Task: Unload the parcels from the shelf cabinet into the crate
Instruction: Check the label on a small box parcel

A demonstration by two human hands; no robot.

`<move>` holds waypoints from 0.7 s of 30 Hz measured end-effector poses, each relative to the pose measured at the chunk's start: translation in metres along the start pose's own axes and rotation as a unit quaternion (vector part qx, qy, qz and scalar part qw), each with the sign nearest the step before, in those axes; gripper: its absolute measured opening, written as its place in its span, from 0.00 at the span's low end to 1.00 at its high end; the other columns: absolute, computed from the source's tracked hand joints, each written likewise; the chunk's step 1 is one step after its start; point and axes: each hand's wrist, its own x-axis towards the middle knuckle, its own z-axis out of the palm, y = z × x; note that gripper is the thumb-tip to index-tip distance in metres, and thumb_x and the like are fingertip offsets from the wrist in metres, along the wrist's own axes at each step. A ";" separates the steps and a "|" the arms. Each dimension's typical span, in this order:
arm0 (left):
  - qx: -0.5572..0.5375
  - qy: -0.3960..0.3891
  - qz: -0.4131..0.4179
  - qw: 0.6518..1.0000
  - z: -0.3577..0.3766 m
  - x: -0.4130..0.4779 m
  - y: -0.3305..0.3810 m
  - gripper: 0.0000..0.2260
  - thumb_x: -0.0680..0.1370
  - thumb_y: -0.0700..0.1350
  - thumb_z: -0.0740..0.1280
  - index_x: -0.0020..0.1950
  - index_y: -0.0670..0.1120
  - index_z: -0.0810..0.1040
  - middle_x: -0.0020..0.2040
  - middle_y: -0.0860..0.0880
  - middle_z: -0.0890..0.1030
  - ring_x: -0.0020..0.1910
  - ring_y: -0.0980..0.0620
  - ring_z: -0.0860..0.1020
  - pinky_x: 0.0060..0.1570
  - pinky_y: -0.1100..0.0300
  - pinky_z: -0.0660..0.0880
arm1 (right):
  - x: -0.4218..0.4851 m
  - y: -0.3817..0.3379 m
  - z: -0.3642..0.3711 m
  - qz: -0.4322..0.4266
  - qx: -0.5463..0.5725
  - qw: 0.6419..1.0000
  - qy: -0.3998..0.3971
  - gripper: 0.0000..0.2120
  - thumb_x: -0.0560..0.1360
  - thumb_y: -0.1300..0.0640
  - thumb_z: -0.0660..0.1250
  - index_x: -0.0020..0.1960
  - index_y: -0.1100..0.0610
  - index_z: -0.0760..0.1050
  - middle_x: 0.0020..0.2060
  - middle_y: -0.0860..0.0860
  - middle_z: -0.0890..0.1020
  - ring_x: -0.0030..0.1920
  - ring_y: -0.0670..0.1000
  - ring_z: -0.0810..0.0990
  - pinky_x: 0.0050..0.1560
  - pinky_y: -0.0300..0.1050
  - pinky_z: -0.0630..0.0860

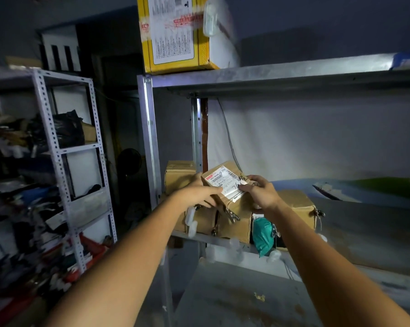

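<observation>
The unloading looks only partly done. A labelled parcel (225,180) is held up between both hands above the front left corner of the middle shelf (364,223). The left hand (199,192) grips its left side with the thumb behind, and the right hand (260,194) has its fingers curled round the right edge. Several brown boxes (237,223), a teal bag (262,234) and a yellow box (175,31) on the top shelf are still to go. The crate is out of view, so its contents can't be judged. The right end of the shelf is cut off.
</observation>
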 end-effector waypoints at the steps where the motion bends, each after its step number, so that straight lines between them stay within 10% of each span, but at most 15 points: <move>1: -0.001 0.001 -0.016 1.000 -0.002 -0.004 0.000 0.30 0.80 0.53 0.67 0.76 0.51 0.55 0.58 0.42 0.84 0.43 0.53 0.83 0.41 0.63 0.81 | -0.001 0.001 -0.001 -0.005 0.004 1.000 -0.002 0.14 0.77 0.60 0.69 0.61 0.50 0.74 0.48 0.50 0.80 0.45 0.50 0.78 0.39 0.44 0.75; 4: 0.009 0.021 -0.055 0.998 -0.015 -0.011 -0.006 0.25 0.79 0.63 0.64 0.70 0.52 0.65 0.53 0.49 0.85 0.53 0.49 0.82 0.63 0.46 0.74 | -0.006 0.002 -0.004 -0.015 0.001 1.000 -0.018 0.13 0.76 0.60 0.71 0.59 0.50 0.77 0.49 0.52 0.83 0.44 0.49 0.81 0.39 0.42 0.76; 9: 0.009 0.044 -0.103 0.994 -0.032 -0.025 -0.017 0.36 0.72 0.71 0.66 0.75 0.56 0.65 0.68 0.48 0.76 0.62 0.45 0.77 0.58 0.48 0.75 | -0.012 -0.012 -0.003 -0.028 -0.022 0.995 -0.098 0.12 0.76 0.59 0.70 0.59 0.51 0.78 0.47 0.51 0.84 0.46 0.49 0.81 0.34 0.38 0.76; 18: -0.126 0.043 -0.100 0.986 -0.067 -0.056 -0.039 0.22 0.75 0.57 0.72 0.67 0.59 0.72 0.57 0.49 0.83 0.56 0.44 0.81 0.55 0.40 0.79 | -0.011 -0.022 0.047 -0.021 -0.019 0.987 -0.159 0.19 0.75 0.57 0.72 0.64 0.54 0.73 0.49 0.53 0.86 0.48 0.51 0.85 0.40 0.41 0.79; 21: -0.138 0.079 -0.110 0.981 -0.090 -0.071 -0.055 0.22 0.75 0.57 0.72 0.68 0.59 0.73 0.58 0.49 0.83 0.56 0.43 0.81 0.57 0.37 0.78 | -0.014 -0.018 0.078 -0.014 -0.048 0.982 -0.184 0.26 0.71 0.42 0.74 0.63 0.54 0.74 0.50 0.50 0.86 0.51 0.50 0.83 0.50 0.44 0.79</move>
